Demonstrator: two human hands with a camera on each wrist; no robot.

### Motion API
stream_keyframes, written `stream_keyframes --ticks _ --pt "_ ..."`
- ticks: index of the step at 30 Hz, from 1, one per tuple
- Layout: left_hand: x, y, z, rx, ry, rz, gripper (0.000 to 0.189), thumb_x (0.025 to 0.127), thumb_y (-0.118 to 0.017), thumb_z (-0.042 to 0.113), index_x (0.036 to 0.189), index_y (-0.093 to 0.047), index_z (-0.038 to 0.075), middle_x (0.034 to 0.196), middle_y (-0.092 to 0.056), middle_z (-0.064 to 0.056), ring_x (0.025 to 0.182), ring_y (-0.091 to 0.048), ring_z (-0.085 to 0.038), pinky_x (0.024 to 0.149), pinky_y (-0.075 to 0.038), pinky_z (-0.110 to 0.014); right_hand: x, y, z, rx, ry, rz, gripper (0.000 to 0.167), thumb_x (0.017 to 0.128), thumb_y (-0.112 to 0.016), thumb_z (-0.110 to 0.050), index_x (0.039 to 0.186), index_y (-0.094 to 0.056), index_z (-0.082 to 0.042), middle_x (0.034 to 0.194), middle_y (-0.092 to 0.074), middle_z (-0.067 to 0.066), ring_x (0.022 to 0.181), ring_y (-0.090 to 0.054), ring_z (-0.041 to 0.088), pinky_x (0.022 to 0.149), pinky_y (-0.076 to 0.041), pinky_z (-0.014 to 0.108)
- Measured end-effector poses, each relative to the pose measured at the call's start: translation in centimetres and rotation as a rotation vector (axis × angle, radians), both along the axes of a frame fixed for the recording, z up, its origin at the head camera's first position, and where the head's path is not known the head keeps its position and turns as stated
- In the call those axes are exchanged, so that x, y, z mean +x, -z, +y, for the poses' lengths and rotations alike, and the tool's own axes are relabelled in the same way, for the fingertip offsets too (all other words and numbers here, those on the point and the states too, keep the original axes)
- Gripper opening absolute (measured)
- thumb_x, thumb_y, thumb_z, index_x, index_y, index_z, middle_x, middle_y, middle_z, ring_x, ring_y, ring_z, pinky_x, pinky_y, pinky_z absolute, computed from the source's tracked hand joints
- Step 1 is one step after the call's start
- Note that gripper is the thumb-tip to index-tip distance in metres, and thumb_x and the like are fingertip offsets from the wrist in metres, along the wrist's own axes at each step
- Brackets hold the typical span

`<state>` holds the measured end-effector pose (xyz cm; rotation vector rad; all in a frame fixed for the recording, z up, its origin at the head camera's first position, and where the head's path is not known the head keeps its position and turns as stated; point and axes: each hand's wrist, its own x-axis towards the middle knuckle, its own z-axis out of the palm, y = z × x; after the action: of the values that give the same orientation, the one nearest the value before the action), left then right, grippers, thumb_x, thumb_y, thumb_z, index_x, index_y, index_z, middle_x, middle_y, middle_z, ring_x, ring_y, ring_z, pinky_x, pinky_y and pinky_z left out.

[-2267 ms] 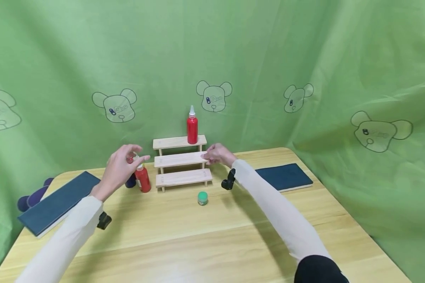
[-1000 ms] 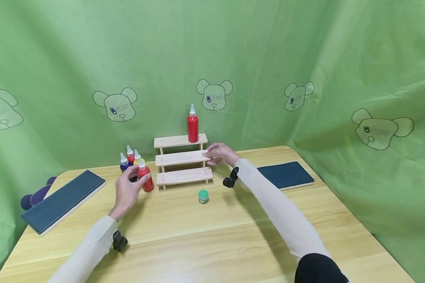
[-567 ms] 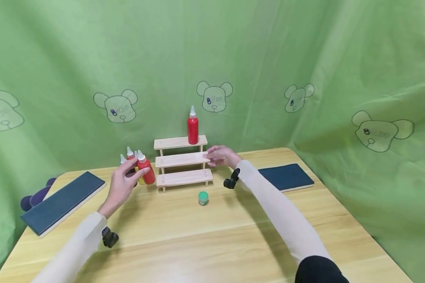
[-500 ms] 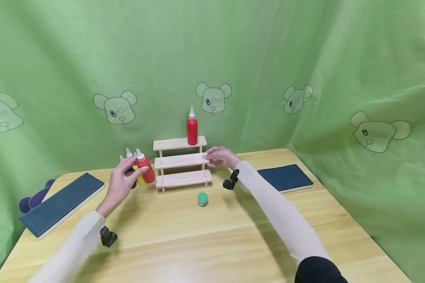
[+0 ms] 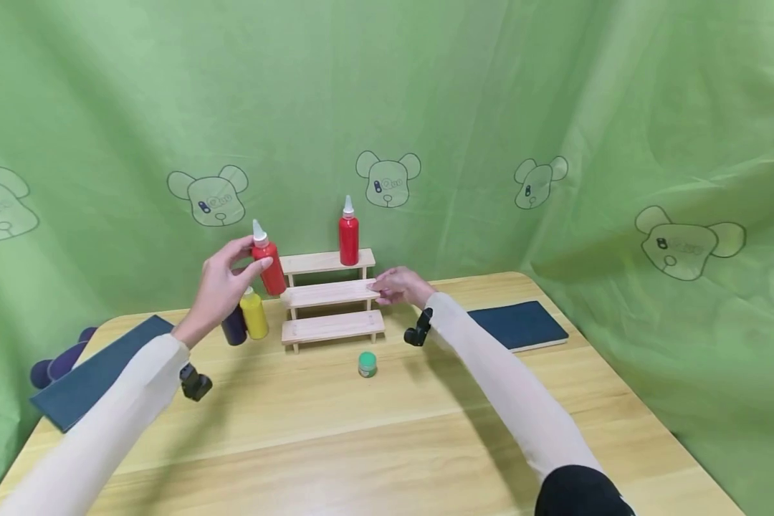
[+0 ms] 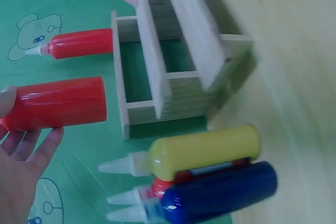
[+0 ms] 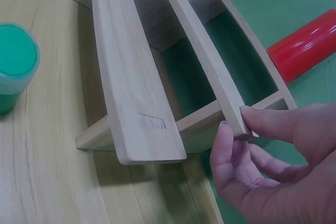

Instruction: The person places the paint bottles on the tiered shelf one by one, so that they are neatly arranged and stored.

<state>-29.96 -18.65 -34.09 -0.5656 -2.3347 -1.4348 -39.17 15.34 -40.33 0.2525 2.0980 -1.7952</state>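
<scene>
My left hand (image 5: 218, 287) grips a red squeeze bottle (image 5: 269, 269) with a white nozzle, raised off the table and slightly tilted, at the left end of a three-step wooden rack (image 5: 331, 292). In the left wrist view, thumb and fingers wrap the bottle's (image 6: 60, 103) nozzle end. My right hand (image 5: 401, 287) pinches the right end of the rack's middle step, as the right wrist view shows. A second red squeeze bottle (image 5: 348, 240) stands upright on the top step. Below my left hand stand a yellow bottle (image 5: 254, 315) and a dark blue bottle (image 5: 235, 327).
Another red bottle (image 6: 161, 186) sits between the yellow and blue ones. A small green-lidded jar (image 5: 367, 364) stands before the rack. Dark blue books lie left (image 5: 103, 376) and right (image 5: 519, 326) on the wooden table (image 5: 361, 444). Green curtain (image 5: 458, 107) hangs behind.
My left hand has taken hold of the front red bottle and lifted it from the group, up to about the upper steps' height. My right hand stays at the middle step.
</scene>
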Motion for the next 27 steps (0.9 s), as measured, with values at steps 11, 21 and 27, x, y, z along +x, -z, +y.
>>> stream_keyframes --ticks 11,21,27 --pt "-3.5 -1.4 2.2 0.027 0.004 -0.062 0.050 0.103 -0.068 0.014 0.147 -0.051 -0.004 0.143 -0.059 -0.024 0.135 -0.056 -0.038 0.113 -0.050 -0.052 -0.4 -1.2 0.2 -0.026 -0.070 -0.081 0.014 0.098 -0.065 0.008 0.099 -0.057 -0.004 0.084 -0.062 0.006 0.068 -0.060 0.014 0.065 -0.061 0.022" --pt "-5.6 -1.6 3.2 0.041 0.043 -0.111 0.048 0.104 -0.066 0.011 0.148 -0.051 -0.001 0.143 -0.059 -0.023 0.136 -0.055 -0.039 0.117 -0.047 -0.051 -0.5 -1.3 0.4 -0.017 -0.095 -0.073 0.014 0.099 -0.063 0.007 0.108 -0.058 -0.002 0.090 -0.063 0.008 0.072 -0.064 0.017 0.079 -0.064 0.026" --pt "-7.1 -1.6 4.6 0.052 0.060 -0.096 0.047 0.103 -0.066 0.007 0.148 -0.052 -0.002 0.143 -0.059 -0.024 0.137 -0.055 -0.039 0.118 -0.046 -0.049 -0.5 -1.4 0.7 0.035 -0.113 -0.027 0.019 0.098 -0.065 0.006 0.114 -0.058 -0.002 0.094 -0.062 0.009 0.075 -0.064 0.018 0.085 -0.064 0.030"
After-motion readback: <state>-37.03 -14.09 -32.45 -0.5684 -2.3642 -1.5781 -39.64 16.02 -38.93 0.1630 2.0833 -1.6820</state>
